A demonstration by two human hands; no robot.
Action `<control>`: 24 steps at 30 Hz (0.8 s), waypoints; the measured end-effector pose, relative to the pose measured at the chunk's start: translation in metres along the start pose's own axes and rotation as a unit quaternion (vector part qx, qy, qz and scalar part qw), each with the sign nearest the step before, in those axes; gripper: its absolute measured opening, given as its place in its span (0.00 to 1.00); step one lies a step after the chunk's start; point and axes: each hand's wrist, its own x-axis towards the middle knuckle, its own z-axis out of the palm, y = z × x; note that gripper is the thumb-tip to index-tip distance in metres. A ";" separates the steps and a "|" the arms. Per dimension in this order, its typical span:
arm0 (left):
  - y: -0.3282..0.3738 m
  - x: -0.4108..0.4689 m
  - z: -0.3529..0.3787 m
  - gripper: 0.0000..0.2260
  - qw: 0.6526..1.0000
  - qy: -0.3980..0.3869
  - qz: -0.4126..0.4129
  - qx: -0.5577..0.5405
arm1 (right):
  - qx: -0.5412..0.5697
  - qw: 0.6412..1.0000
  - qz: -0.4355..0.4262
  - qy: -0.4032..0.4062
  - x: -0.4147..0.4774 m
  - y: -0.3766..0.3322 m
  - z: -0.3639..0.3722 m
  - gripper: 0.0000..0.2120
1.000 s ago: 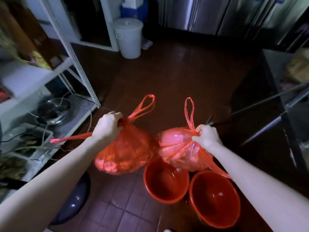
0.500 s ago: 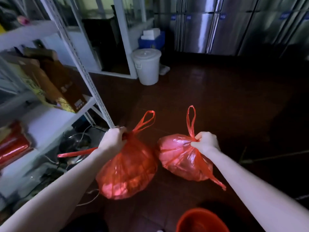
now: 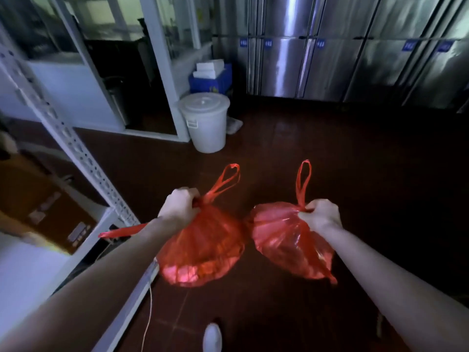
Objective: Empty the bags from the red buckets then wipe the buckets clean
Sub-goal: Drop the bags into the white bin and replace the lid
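Observation:
Two full red plastic bags hang in front of me above the dark floor. My left hand [image 3: 180, 206] grips the gathered neck of the left red bag [image 3: 203, 250], whose handle loops stick out on both sides of my fist. My right hand [image 3: 320, 216] grips the neck of the right red bag [image 3: 286, 245], with one handle loop standing upright above it. The two bags almost touch in the middle. No red bucket is in view.
A white metal shelf rack [image 3: 76, 148] with a cardboard box [image 3: 43, 207] stands close on my left. A white lidded bin [image 3: 205, 120] sits ahead by a glass partition, with a blue crate [image 3: 210, 80] behind it. Steel fridge doors [image 3: 355, 59] line the far wall. A white shoe tip [image 3: 212, 336] shows below.
The view has lifted and moved forward: the two red buckets have dropped out of the bottom of the frame. Both hands keep the same grip on the bags.

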 end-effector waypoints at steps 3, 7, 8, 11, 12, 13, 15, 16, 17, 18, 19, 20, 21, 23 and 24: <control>-0.023 0.083 -0.003 0.10 0.999 -0.026 0.035 -0.003 | 0.008 1.000 0.019 0.004 0.048 -0.033 0.008 0.09; -0.036 0.189 -0.009 0.08 0.998 -0.025 0.059 -0.012 | 0.059 0.997 0.017 0.039 0.115 -0.072 0.008 0.03; -0.039 0.215 -0.008 0.07 0.997 -0.029 0.064 -0.015 | 0.065 0.997 0.024 0.040 0.134 -0.082 0.010 0.04; -0.045 0.291 -0.001 0.07 0.996 -0.040 0.079 -0.016 | 0.074 0.995 0.052 0.044 0.195 -0.108 0.016 0.07; -0.046 0.319 0.003 0.07 0.995 -0.042 0.085 -0.018 | 0.083 0.994 0.060 0.045 0.220 -0.117 0.018 0.06; -0.048 0.347 0.007 0.07 0.995 -0.042 0.089 -0.016 | 0.086 0.993 0.069 0.043 0.246 -0.126 0.020 0.06; -0.052 0.402 0.017 0.07 0.994 -0.051 0.094 -0.015 | 0.091 0.991 0.090 0.030 0.298 -0.143 0.026 0.06; -0.052 0.431 0.023 0.07 0.994 -0.055 0.093 -0.016 | 0.098 0.990 0.096 0.023 0.326 -0.151 0.029 0.06; -0.052 0.460 0.028 0.07 0.994 -0.059 0.091 -0.019 | 0.105 0.989 0.099 0.020 0.354 -0.157 0.032 0.07; -0.051 0.488 0.033 0.08 0.994 -0.063 0.088 -0.022 | 0.110 0.989 0.101 0.017 0.382 -0.163 0.033 0.08; -0.050 0.517 0.038 0.09 0.994 -0.068 0.082 -0.024 | 0.113 0.988 0.105 0.012 0.410 -0.169 0.034 0.09; -0.047 0.544 0.042 0.10 0.994 -0.070 0.075 -0.026 | 0.111 0.988 0.109 0.007 0.437 -0.176 0.033 0.09; -0.044 0.571 0.045 0.10 0.995 -0.070 0.071 -0.025 | 0.107 0.988 0.112 0.003 0.463 -0.183 0.031 0.09; -0.036 0.626 0.050 0.08 0.995 -0.063 0.069 -0.029 | 0.105 0.988 0.117 0.003 0.513 -0.197 0.025 0.09; -0.031 0.653 0.053 0.07 0.996 -0.055 0.069 -0.032 | 0.110 0.987 0.119 0.006 0.539 -0.205 0.022 0.09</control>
